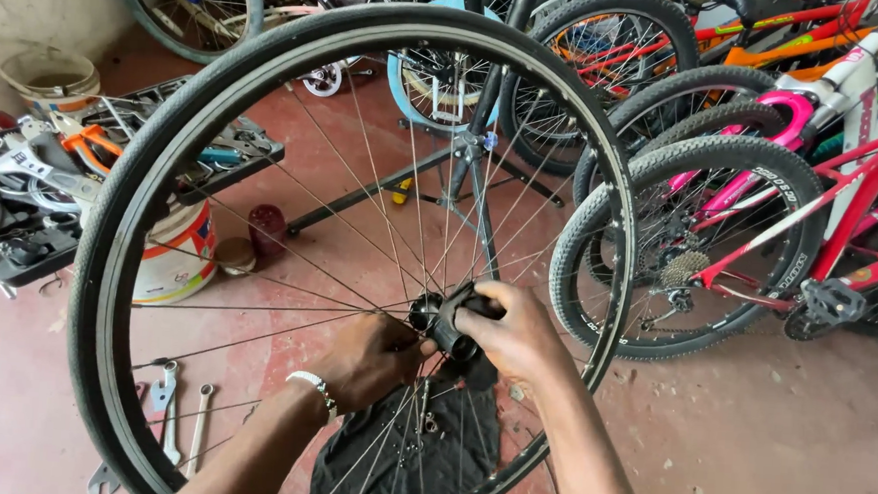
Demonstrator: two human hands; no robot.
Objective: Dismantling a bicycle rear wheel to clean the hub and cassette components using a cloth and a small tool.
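The hub (pixel 442 319) sits at the centre of a spoked bicycle wheel (pixel 108 260), held upright over the red floor (pixel 770 435) close to the camera. The right hand (pixel 517 331) wraps the hub's near end, fingers closed around a black part there; whether that part is a tool or a piece of the hub, the view is too crowded to tell. The left hand (pixel 373 359), a metal bracelet at its wrist, reaches through the spokes, its fingers curled against the hub's far side.

As I judge it, the step in hand is work on the hub's axle end, one hand bracing while the other turns. The next move would call for a firm counter-hold from the left hand and a steady twist from the right, keeping fingers clear of the spokes.

A black cloth (pixel 418 456) with small parts on it lies on the floor beneath the wheel, and spanners (pixel 165 403) lie to the left. Farther left, a white bucket with orange bands (pixel 178 253) stands below a black tool tray (pixel 21 205); a small dark red can (pixel 268 230) and a round tin sit beside the bucket. A pale bucket (pixel 52 76) stands by the wall. A black work stand (pixel 463 168) rises behind the wheel, and parked bicycles (pixel 761 214), red, pink and orange, fill the right.
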